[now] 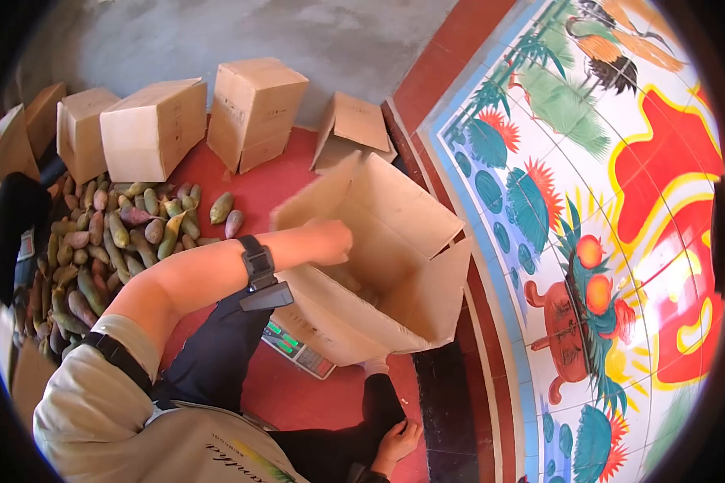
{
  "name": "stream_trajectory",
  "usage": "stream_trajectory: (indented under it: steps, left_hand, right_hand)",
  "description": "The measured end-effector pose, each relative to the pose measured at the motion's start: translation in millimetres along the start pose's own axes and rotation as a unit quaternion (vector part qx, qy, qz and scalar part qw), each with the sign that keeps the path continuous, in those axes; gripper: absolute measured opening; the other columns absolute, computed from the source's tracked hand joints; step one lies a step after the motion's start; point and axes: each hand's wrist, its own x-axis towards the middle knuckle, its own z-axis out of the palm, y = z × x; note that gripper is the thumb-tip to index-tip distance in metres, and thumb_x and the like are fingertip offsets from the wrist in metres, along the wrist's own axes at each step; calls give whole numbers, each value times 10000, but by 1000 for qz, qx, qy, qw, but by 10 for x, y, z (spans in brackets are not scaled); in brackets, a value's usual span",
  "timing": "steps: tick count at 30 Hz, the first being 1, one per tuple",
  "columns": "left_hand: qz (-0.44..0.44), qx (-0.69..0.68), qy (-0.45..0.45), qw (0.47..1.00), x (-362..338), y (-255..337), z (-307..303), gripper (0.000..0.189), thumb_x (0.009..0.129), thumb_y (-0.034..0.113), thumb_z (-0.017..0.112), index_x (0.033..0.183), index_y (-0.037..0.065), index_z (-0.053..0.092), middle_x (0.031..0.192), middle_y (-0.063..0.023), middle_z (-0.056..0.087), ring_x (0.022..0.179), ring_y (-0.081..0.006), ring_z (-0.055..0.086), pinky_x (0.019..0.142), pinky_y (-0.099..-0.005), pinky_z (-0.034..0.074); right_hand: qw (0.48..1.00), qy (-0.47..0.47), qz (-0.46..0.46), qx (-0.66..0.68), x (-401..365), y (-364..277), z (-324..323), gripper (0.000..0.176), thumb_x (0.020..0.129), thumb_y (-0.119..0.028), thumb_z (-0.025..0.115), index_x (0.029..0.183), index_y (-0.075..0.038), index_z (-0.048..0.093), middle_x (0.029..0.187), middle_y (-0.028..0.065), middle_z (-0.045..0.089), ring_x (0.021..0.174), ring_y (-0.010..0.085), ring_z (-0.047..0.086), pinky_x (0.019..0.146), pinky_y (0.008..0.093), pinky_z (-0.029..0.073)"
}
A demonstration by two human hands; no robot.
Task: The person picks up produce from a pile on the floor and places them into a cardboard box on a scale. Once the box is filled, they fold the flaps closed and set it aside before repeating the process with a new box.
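My left hand (328, 241) reaches over the near rim of an open cardboard box (395, 201), its fingers curled closed; what they hold, if anything, I cannot tell. A strap with a black device (259, 270) circles that wrist. The box stands tilted toward me on a digital scale (294, 350) with green lit digits, its flaps spread outward. Low in the view my right hand (399, 444) rests by my dark-trousered leg (370, 414), loosely bent, with nothing seen in it.
A large heap of long green and reddish produce (97, 249) lies on the red floor (193, 173) at left. Two loose pieces (221, 208) sit near the box. Several cardboard boxes (157, 121) line the grey wall. A painted tile wall (572, 241) borders the right side.
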Motion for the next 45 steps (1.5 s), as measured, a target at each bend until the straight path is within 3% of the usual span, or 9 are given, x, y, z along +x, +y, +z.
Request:
stream_trajectory:
  steps: [2,5,10,13,16,22,35,41,45]
  left_hand:
    - [-19,-15,49,999,-78,95,-150,246,802,304,571,937,119,660,852,-157,648,836,-322,618,736,-436,487]
    - [-23,-31,135,990,-191,162,-290,250,814,319,562,933,116,644,831,-152,646,826,-326,614,720,-438,487]
    - [10,-45,206,977,-486,200,-274,295,820,372,567,885,92,635,772,-134,636,779,-316,610,709,-423,475]
    - [112,31,250,961,-605,103,-83,414,821,455,539,747,58,629,708,-89,631,715,-274,604,736,-392,447]
    - [115,72,237,962,-730,49,-4,530,800,570,495,714,63,621,647,-72,594,679,-255,580,867,-417,375]
    - [130,45,245,960,-891,-74,5,362,695,418,681,776,77,591,656,-64,535,726,-261,553,898,-417,344]
    - [149,17,294,944,-942,-81,100,326,655,344,722,717,92,525,667,-44,527,707,-236,547,801,-360,364]
    - [136,3,258,956,-968,-47,53,376,648,316,735,888,75,575,770,-66,543,808,-265,537,879,-405,352]
    - [155,-35,324,933,-999,-61,65,468,642,299,741,1017,66,582,1001,-91,567,965,-276,524,934,-432,348]
  right_hand:
    - [997,72,-15,13,13,-12,35,89,774,-38,531,692,-9,515,690,184,521,671,381,517,572,451,427]
    - [1000,8,7,-1,-40,71,40,87,789,-23,511,853,17,552,833,185,522,754,380,544,640,442,447]
    - [1000,15,-2,9,-26,71,46,91,794,-27,499,851,23,549,839,184,524,753,377,547,640,440,449]
    - [1000,7,0,12,-23,59,39,101,795,-30,495,861,24,550,836,183,525,749,373,549,635,437,450]
    - [1000,-3,3,11,-21,87,47,105,797,-32,493,865,23,551,831,180,525,742,369,550,629,435,450]
    - [1000,23,-4,19,-15,-32,-16,108,802,-38,486,866,21,551,829,173,525,732,358,554,616,426,450]
    - [1000,24,-17,8,-11,-26,-14,112,805,-30,489,868,37,553,812,176,523,740,355,555,627,419,456]
    - [1000,19,-13,16,-19,1,-11,114,803,-31,490,867,39,552,813,186,524,753,365,549,637,421,455]
    - [1000,13,-10,20,-15,-23,-26,113,805,-34,490,868,35,554,811,188,523,755,365,549,639,422,455]
